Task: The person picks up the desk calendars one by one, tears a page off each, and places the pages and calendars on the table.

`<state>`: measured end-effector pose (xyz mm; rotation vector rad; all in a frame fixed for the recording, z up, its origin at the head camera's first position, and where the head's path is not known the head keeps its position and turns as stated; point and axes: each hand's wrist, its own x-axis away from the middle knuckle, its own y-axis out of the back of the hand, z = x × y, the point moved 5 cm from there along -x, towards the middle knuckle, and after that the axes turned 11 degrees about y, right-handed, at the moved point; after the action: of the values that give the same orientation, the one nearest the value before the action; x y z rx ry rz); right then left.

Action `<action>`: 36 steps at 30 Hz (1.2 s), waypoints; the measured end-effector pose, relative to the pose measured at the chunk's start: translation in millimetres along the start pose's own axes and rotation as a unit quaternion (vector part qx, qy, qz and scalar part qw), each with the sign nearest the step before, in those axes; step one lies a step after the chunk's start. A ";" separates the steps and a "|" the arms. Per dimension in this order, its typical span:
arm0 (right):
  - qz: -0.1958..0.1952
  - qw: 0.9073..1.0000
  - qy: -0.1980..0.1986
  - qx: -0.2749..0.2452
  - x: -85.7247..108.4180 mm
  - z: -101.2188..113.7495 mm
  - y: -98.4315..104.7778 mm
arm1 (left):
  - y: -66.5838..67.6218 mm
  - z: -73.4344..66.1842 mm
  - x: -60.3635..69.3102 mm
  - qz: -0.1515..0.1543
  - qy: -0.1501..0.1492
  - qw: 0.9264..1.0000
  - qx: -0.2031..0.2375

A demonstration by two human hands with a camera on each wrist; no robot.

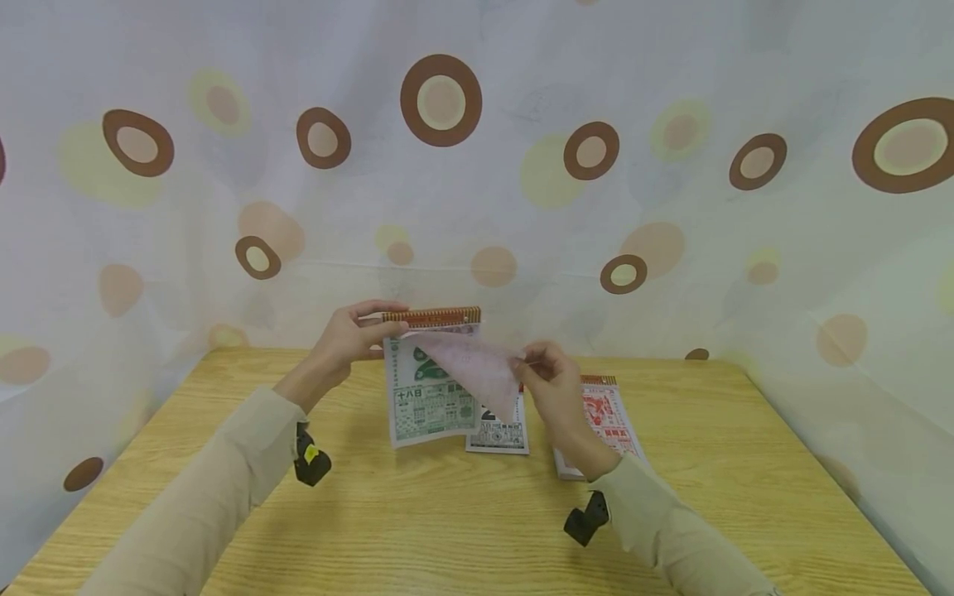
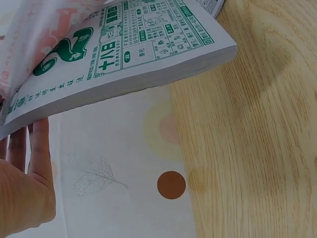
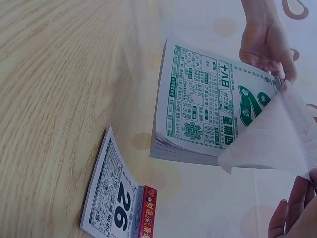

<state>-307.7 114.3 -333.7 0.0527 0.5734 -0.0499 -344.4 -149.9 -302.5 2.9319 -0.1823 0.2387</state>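
Note:
A thick tear-off calendar (image 1: 436, 406) with green print is held up off the table, its red and gold binding strip at the top. My left hand (image 1: 346, 335) grips it by the upper left corner, thumb in front and fingers behind. The top sheet (image 1: 473, 364), thin and pinkish on its back, is folded diagonally across the page. My right hand (image 1: 551, 381) pinches that sheet's free corner at the right. In the right wrist view the sheet still joins the calendar near the left thumb (image 3: 288, 64).
Behind the held calendar lies a smaller calendar (image 3: 116, 193) with black print and a red header. Another calendar with red print (image 1: 614, 418) lies right, partly behind the right forearm. The wooden table (image 1: 417, 530) ends at a dotted curtain (image 1: 492, 207).

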 end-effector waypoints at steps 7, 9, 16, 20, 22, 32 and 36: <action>-0.006 1.000 -0.013 -0.017 -1.4 0.5 2.9 | -0.1 3.1 -2.8 0.003 0.005 1.000 0.001; -0.008 1.000 -0.015 -0.017 -1.6 0.9 3.7 | -0.6 3.6 -3.2 0.004 0.006 1.000 -0.001; -0.022 1.000 -0.013 -0.010 -2.2 0.4 6.5 | -2.1 3.9 -3.7 0.004 0.002 1.000 -0.004; -0.021 1.000 -0.015 -0.014 -2.7 0.1 7.4 | -2.8 3.8 -4.3 0.007 -0.003 1.000 -0.004; -0.018 1.000 -0.014 -0.017 -2.9 0.4 7.5 | -3.1 3.6 -4.4 0.008 -0.004 1.000 -0.003; -0.009 1.000 -0.014 -0.026 -1.8 2.0 7.4 | -3.0 3.8 -3.4 0.005 -0.004 1.000 -0.009; -0.014 0.999 -0.012 -0.028 -2.0 2.3 7.7 | -2.8 3.0 -3.6 0.005 -0.007 1.000 -0.009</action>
<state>-307.6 121.9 -330.4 -0.0113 0.5503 -0.0615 -347.1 -147.4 -306.6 2.9168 -0.1991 0.2171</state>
